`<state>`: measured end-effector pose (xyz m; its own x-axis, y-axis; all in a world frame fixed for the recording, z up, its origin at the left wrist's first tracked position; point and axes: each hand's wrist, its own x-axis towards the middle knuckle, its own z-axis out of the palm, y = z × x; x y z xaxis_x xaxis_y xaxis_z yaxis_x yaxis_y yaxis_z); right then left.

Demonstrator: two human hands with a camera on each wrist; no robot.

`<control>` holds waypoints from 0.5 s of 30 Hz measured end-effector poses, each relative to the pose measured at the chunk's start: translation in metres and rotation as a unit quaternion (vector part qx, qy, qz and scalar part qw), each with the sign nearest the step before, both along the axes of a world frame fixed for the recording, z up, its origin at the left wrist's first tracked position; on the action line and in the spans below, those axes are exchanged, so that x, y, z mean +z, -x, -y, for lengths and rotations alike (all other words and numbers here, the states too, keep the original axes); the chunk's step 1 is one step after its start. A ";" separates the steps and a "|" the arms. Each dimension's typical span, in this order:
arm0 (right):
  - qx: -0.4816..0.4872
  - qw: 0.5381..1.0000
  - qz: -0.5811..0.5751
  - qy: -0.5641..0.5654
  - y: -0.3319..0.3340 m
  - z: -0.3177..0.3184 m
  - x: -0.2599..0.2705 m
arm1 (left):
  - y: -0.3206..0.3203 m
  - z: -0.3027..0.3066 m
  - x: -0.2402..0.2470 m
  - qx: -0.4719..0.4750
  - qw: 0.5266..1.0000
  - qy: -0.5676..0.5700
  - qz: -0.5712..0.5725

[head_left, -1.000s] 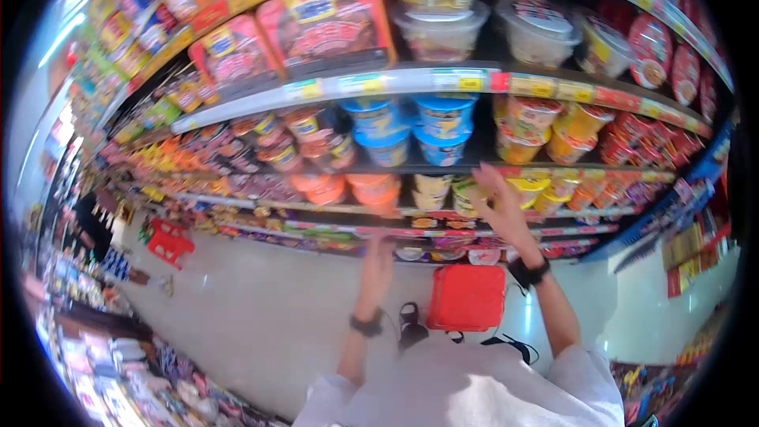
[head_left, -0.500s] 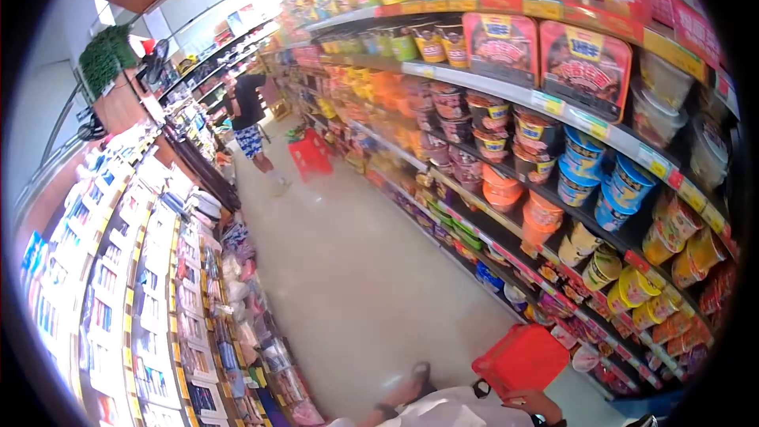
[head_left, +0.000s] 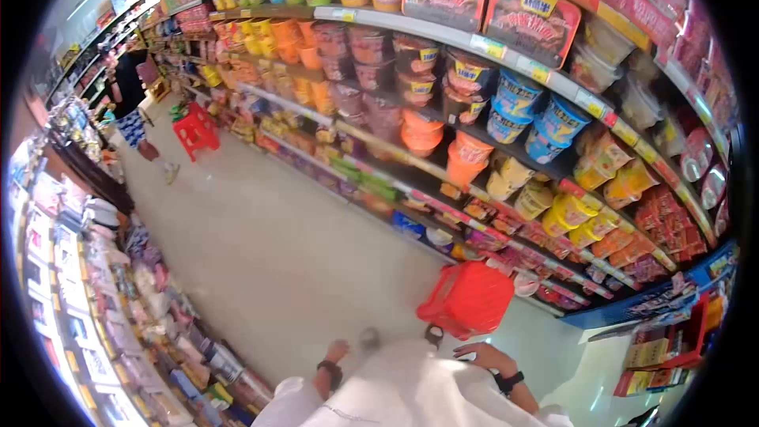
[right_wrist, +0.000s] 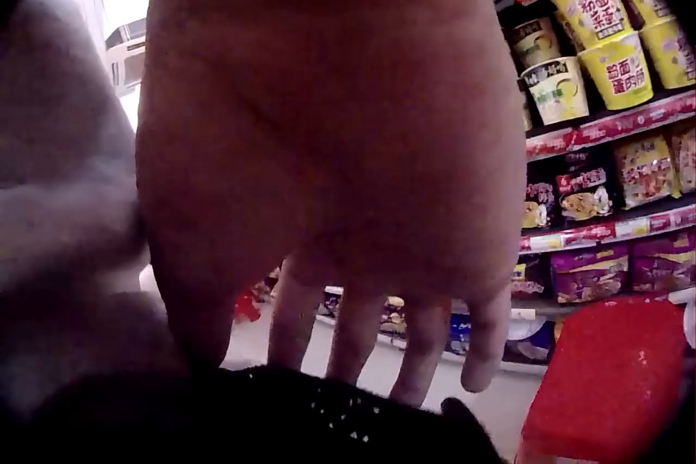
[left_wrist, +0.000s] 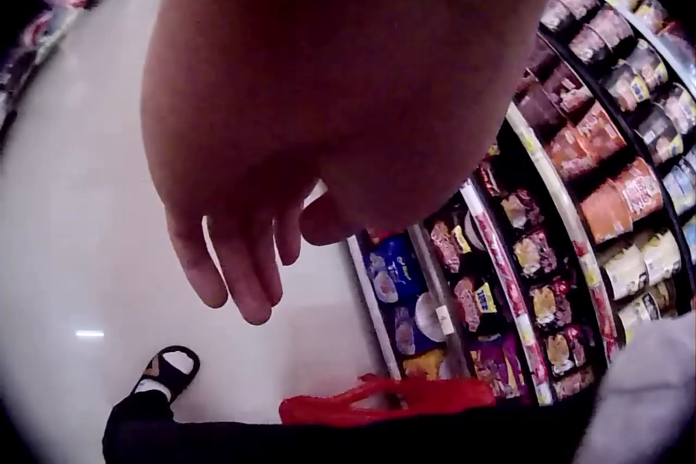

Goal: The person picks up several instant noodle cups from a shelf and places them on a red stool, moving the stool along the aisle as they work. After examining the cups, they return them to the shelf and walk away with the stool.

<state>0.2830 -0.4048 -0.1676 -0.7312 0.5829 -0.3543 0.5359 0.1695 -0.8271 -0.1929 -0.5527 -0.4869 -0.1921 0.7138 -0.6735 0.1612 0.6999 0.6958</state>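
Observation:
My left hand [head_left: 337,350] hangs low beside my body in the head view; in the left wrist view the same hand [left_wrist: 326,127] has loose, slightly bent fingers and holds nothing. Near my waist, just below the red stool [head_left: 472,299], is my right hand [head_left: 489,357]. In the right wrist view the right hand [right_wrist: 337,159] hangs with fingers spread and empty, close to dark clothing [right_wrist: 359,421], with the red stool [right_wrist: 604,377] to its right. Whether its fingertips touch the clothing I cannot tell.
Shelves of cup noodles, with blue cups [head_left: 512,107] and orange cups [head_left: 468,154], run along the right. Lower shelves of packets [head_left: 103,277] line the left. Up the aisle floor [head_left: 261,245] stand a person [head_left: 130,95] and another red stool [head_left: 195,130].
Both hands have come down from in front of the shelves to beside my body. The head view has swung left along the aisle, then partly back to the right.

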 end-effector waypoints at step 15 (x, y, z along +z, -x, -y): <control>-0.692 0.709 -0.021 0.136 -0.076 0.120 -0.180 | 0.087 -0.042 0.002 0.115 0.986 -0.003 0.122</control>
